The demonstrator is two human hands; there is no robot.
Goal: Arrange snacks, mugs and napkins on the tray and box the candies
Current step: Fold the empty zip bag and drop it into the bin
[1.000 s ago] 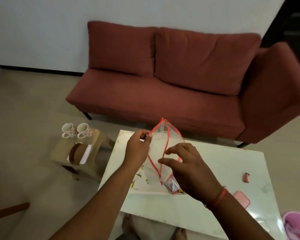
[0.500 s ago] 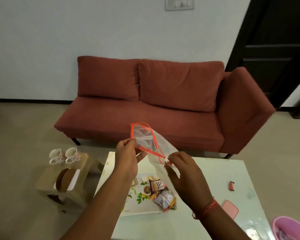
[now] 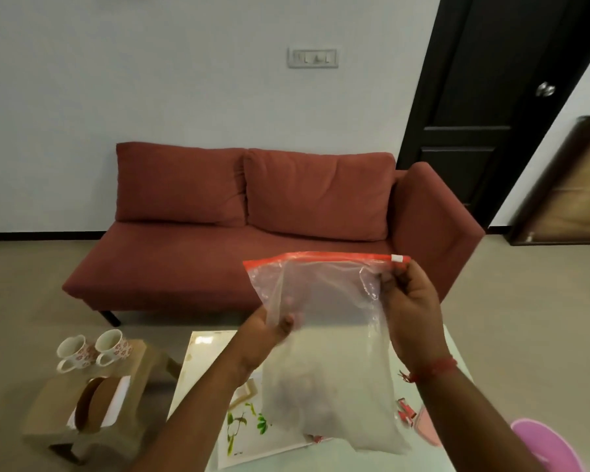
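I hold a clear zip bag [image 3: 331,352] with a red zip strip in the air above the white table [image 3: 201,356]. My left hand [image 3: 266,338] grips the bag's left side partway down. My right hand [image 3: 409,304] pinches the top right corner by the white slider. The bag hangs flat and looks empty. Below it lies a white tray [image 3: 242,434] with a leaf print, mostly hidden by the bag. Two floral mugs [image 3: 92,349] stand on a low stool [image 3: 65,403] at the left, beside a napkin holder [image 3: 96,403].
A red sofa [image 3: 252,233] stands behind the table. A dark door [image 3: 484,114] is at the back right. Small red candy wrappers [image 3: 406,410] and a pink item [image 3: 430,427] lie on the table's right side. A pink tub [image 3: 545,444] sits at the lower right.
The camera tilted up. The bag turned from mouth-open to hanging flat. My right hand moved up to the zip corner. The snack packets seen on the tray are now hidden behind the bag.
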